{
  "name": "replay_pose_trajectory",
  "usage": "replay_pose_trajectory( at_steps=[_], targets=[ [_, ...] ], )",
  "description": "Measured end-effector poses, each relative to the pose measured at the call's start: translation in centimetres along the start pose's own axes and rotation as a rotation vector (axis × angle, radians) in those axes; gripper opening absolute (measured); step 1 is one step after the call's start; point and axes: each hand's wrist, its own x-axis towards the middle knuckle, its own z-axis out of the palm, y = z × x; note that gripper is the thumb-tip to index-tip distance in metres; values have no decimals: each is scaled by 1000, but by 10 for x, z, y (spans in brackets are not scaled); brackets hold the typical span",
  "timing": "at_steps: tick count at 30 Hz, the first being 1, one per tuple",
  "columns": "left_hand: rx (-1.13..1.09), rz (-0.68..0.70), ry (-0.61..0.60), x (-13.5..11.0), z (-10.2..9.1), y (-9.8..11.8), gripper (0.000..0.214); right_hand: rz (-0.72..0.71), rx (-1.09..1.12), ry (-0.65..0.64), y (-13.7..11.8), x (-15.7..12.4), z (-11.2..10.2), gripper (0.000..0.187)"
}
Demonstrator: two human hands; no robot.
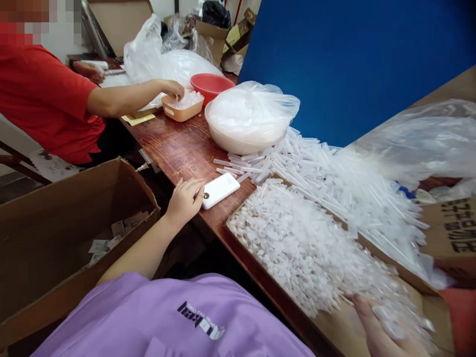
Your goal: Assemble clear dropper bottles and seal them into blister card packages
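My left hand (pixel 185 199) rests at the table edge, fingers stretched out and touching the near end of a flat white device (pixel 222 190) with a round dark spot, perhaps a phone or power bank. Down at the lower right, my right hand (pixel 383 329) is at the shallow cardboard tray (pixel 433 297), partly cut off and blurred. Some clear plastic pieces (pixel 389 320) sit in its fingers. A thick layer of small clear plastic pieces (pixel 282 238) covers most of the tray. Beyond it lies a heap of translucent plastic tubes (pixel 327 173).
Across the table a person in a red shirt (pixel 48 99) reaches into an orange basket (pixel 182 113) of clear pieces. Nearby stand a red basin (pixel 210 84) and a cream basin (pixel 238 141) holding a filled plastic bag. A large cardboard box (pixel 74 213) stands left; a blue panel (pixel 334 64) rises behind.
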Motion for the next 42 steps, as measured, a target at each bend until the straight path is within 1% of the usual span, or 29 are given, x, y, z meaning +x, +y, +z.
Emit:
replay_pose_trajectory(
  at_steps=[1, 3, 6, 9, 11, 13, 15, 17, 20, 22, 25, 26, 28, 30, 32, 35, 37, 39, 42],
  targets=[
    [-4, -17, 10, -5, 0, -1, 37, 7, 14, -34, -6, -3, -2, 48],
    [1, -52, 21, -11, -2, -2, 38, 46, 50, -58, -18, -8, -6, 47],
    [36, -92, 9, -17, -6, -3, 42, 117, 12, -43, -29, -17, -8, 40],
    [90, -86, -63, -20, -7, 2, 46, 150, 27, -35, -30, -25, -7, 40],
    [134, -85, -148, -18, -4, 8, 57, 166, 57, -53, -26, -29, -4, 39],
    [179, -84, -252, -11, 0, 15, 77, 178, 88, -56, -19, -31, -2, 39],
    [229, -88, -348, 2, 5, 25, 89, 172, 143, -67, -11, -32, -2, 41],
    [297, -137, -415, 16, 11, 35, 93, 151, 234, -107, -3, -32, -3, 45],
    [386, -218, -469, 35, 18, 51, 92, 104, 388, -172, 8, -33, -7, 57],
    [404, -213, -499, 45, 23, 60, 96, 72, 446, -186, 14, -32, -11, 64],
    [418, -194, -512, 54, 29, 70, 109, 43, 413, -186, 23, -32, -19, 64],
    [425, -192, -510, 57, 30, 72, 110, 37, 368, -189, 26, -32, -22, 61],
    [421, -186, -508, 60, 32, 74, 106, 10, 239, -218, 30, -34, -29, 47],
    [384, -194, -510, 61, 31, 74, 96, -48, 96, -278, 33, -36, -34, 32],
    [318, -242, -499, 60, 28, 72, 84, -121, -24, -353, 35, -36, -38, 23],
    [193, -378, -452, 49, 17, 68, 67, -201, -156, -440, 38, -35, -39, 25],
    [46, -497, -403, 35, 7, 66, 61, -242, -215, -476, 40, -33, -37, 29],
    [-160, -610, -345, 17, -4, 65, 62, -285, -249, -500, 42, -32, -36, 32],
    [-489, -717, -212, -14, -20, 66, 67, -326, -266, -502, 50, -31, -34, 36]
  ],
)
